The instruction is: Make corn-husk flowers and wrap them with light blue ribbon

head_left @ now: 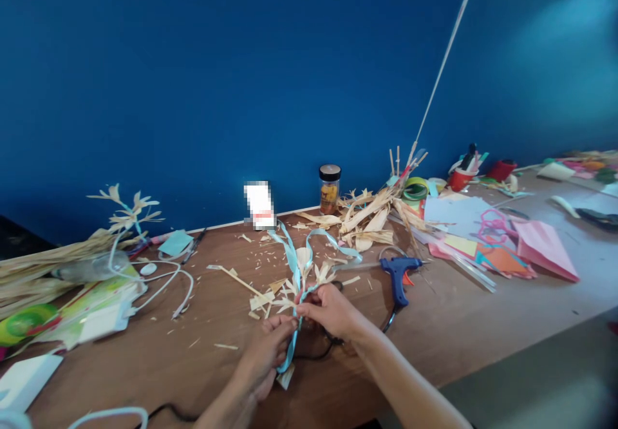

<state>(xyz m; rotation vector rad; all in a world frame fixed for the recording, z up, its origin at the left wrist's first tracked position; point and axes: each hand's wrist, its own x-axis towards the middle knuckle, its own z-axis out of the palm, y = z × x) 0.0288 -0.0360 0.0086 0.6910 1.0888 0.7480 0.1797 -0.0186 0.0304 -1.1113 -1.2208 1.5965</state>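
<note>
Low in the middle of the view, a spray of cream flowers that look made of dried corn husk stands between my two hands. Light blue ribbon runs along its stem, loops out behind it and hangs below my fingers. My left hand is closed, with thumb and fingertips pinching the lower stem and ribbon. Just above and to the right, my right hand is also closed, pinching the ribbon where it meets the stem. The fingers cover part of the stem. A blue glue gun lies to the right of them.
Husk scraps litter the brown table. A finished-looking flower spray and white cable lie left. At the back are a black-lidded jar and a husk pile. Pink scissors and coloured paper lie right.
</note>
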